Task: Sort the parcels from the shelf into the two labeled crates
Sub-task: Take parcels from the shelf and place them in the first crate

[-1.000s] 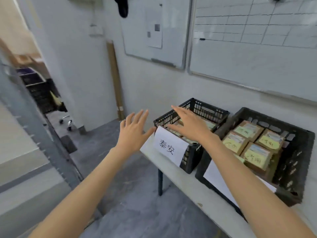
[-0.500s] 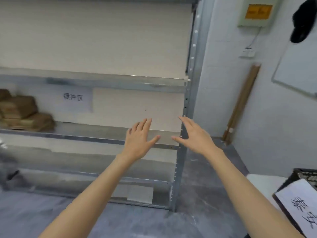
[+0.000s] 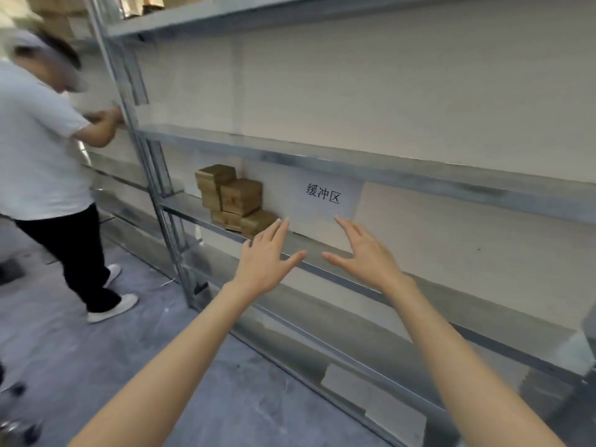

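Observation:
A small stack of brown cardboard parcels (image 3: 233, 198) sits on the middle level of a grey metal shelf (image 3: 403, 282), just left of a white paper label (image 3: 322, 196) with black characters. My left hand (image 3: 266, 259) is held out with fingers spread, its fingertips close to the lowest parcel but apart from it. My right hand (image 3: 361, 253) is open too, in front of the shelf edge below the label. Neither hand holds anything. The two crates are out of view.
A person in a white shirt and black trousers (image 3: 38, 162) stands at the left, working at the neighbouring shelf bay. A metal upright (image 3: 151, 188) separates the bays. More parcels (image 3: 151, 1) lie on the top level. Grey floor lies below.
My view has swung left from the crates on the table to the shelf. The parcels, once far left, are now just ahead of my outstretched open hands.

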`<action>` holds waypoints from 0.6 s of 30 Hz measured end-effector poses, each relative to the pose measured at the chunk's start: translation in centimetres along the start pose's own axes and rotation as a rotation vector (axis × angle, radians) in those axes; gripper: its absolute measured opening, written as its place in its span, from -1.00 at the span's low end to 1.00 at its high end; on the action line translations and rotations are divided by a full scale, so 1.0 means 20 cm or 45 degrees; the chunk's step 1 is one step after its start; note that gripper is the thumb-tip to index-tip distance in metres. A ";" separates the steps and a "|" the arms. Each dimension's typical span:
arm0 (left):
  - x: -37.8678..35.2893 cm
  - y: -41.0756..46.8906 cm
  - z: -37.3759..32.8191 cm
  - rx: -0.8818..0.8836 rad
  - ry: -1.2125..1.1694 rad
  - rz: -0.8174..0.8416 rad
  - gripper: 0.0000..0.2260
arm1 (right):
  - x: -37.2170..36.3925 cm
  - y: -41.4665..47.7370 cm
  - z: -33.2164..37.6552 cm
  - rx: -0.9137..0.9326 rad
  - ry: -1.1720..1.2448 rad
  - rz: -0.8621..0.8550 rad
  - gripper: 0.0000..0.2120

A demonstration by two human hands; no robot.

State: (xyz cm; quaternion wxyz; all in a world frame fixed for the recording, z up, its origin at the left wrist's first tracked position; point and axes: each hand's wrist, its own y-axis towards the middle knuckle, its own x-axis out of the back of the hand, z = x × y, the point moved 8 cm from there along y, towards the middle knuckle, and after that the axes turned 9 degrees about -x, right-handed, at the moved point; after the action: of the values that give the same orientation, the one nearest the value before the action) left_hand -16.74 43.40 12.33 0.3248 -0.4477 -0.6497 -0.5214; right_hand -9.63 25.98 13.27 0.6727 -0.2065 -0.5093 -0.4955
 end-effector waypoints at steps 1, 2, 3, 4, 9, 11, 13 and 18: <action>0.01 0.01 0.10 0.019 0.007 -0.002 -0.29 | -0.06 0.06 0.07 0.020 0.013 0.014 -0.23; 0.02 0.02 0.19 0.038 0.017 -0.004 -0.29 | -0.11 0.13 0.13 0.039 0.022 0.029 -0.23; 0.02 0.03 0.27 0.059 0.026 -0.003 -0.28 | -0.17 0.19 0.19 0.054 0.030 0.043 -0.23; 0.02 0.04 0.36 0.080 0.031 -0.004 -0.28 | -0.22 0.25 0.23 0.066 0.040 0.052 -0.23; -0.07 0.14 0.69 0.187 0.006 0.004 -0.27 | -0.43 0.55 0.36 0.093 0.069 0.076 -0.26; -0.13 0.21 0.80 0.205 -0.018 0.014 -0.27 | -0.51 0.67 0.37 0.094 0.065 0.075 -0.27; -0.18 0.29 0.90 0.216 -0.043 0.021 -0.26 | -0.59 0.81 0.37 0.084 0.070 0.064 -0.29; -0.36 0.58 1.17 0.225 -0.084 0.054 -0.24 | -0.81 1.19 0.34 0.042 0.107 0.076 -0.30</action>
State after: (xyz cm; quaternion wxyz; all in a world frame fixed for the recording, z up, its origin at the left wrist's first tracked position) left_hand -2.12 65.01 4.67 0.3526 -0.4478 -0.6939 -0.4401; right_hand 8.11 48.85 6.91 0.7111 -0.1895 -0.4823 -0.4751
